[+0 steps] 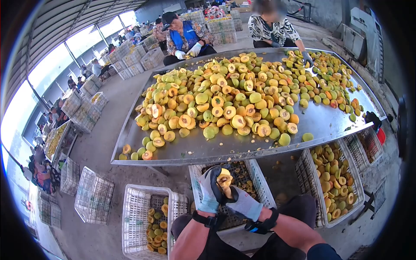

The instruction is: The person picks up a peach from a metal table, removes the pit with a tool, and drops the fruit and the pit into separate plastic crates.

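Observation:
Both my hands wear grey-white gloves with dark fingers and meet above a white plastic crate (263, 182) between my knees. My left hand (211, 190) is closed around a cut apricot (224, 178), its yellow-orange flesh turned up. Against the lower side of that fruit, my right hand (244, 203) has its fingers curled in; whatever they pinch is hidden. Dark stones and fruit scraps (240, 175) lie in the crate below. In front stands a metal table (208, 151) heaped with whole and halved yellow-green apricots (216, 102).
Halved fruit partly fills a crate (130, 216) at my left and another crate (333, 219) at my right. An upended crate (94, 196) stands farther left. Two people (187, 37), (275, 30) work across the table. Stacked crates (130, 60) line the floor behind.

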The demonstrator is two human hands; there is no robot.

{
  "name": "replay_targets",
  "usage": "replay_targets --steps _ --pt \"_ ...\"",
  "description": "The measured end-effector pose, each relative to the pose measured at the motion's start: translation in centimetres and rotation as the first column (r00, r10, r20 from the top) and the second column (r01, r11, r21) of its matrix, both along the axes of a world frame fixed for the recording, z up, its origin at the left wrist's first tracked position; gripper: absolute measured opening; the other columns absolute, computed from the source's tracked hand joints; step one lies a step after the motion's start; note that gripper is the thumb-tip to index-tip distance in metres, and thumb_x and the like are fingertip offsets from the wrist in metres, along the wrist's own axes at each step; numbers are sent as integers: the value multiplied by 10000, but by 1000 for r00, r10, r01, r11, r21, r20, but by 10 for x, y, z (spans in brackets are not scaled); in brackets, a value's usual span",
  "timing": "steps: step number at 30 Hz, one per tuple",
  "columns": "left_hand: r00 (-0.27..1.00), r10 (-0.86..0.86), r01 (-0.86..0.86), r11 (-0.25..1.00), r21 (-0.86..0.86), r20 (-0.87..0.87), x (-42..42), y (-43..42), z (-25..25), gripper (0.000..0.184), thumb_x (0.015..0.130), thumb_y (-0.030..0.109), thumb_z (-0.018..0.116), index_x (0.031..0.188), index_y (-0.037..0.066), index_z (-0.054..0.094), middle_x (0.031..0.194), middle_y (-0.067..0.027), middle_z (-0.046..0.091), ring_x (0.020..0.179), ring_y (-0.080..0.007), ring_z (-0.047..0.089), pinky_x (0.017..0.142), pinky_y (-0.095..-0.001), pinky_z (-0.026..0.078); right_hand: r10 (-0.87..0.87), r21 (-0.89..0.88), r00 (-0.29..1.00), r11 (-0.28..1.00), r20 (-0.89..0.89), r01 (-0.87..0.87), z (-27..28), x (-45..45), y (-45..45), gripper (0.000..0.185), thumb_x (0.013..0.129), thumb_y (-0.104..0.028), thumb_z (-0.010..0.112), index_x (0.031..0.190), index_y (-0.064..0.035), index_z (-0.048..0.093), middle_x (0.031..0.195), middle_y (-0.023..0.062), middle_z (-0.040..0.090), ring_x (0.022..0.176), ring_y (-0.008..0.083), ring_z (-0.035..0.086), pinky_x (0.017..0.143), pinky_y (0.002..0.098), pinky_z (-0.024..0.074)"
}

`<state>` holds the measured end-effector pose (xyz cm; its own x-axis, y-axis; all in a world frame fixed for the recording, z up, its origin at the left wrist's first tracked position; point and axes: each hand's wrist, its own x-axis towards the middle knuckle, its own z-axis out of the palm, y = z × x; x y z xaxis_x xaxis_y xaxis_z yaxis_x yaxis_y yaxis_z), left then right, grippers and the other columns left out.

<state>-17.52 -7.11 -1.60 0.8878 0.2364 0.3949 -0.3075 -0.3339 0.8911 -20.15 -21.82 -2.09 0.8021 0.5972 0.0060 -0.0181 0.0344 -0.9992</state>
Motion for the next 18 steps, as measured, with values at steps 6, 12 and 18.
replay_targets --steps 6,12,18 --pt "904 -166 -176 697 -695 -395 9 2 10 291 930 313 541 971 40 631 865 -88 673 808 -211 667 762 -338 536 45 -588 932 786 361 190 24 -6 -8 310 827 -137 578 1102 -2 530 916 185 643 869 392 643 729 442 510" --pt "864 -345 -199 436 -878 -367 18 43 17 431 940 441 478 1051 53 629 924 -96 690 827 -221 678 687 -349 567 265 -843 891 498 369 201 38 -10 -32 309 829 -158 552 1126 -73 564 906 185 643 763 335 666 658 455 523" --pt "811 -402 -9 719 -695 -426 -4 57 16 366 951 320 539 1153 22 608 1028 -89 670 906 -198 677 759 -291 557 62 -698 837 588 544 410 32 -3 -31 218 809 -123 553 1024 -107 585 905 156 622 808 326 661 647 436 531"
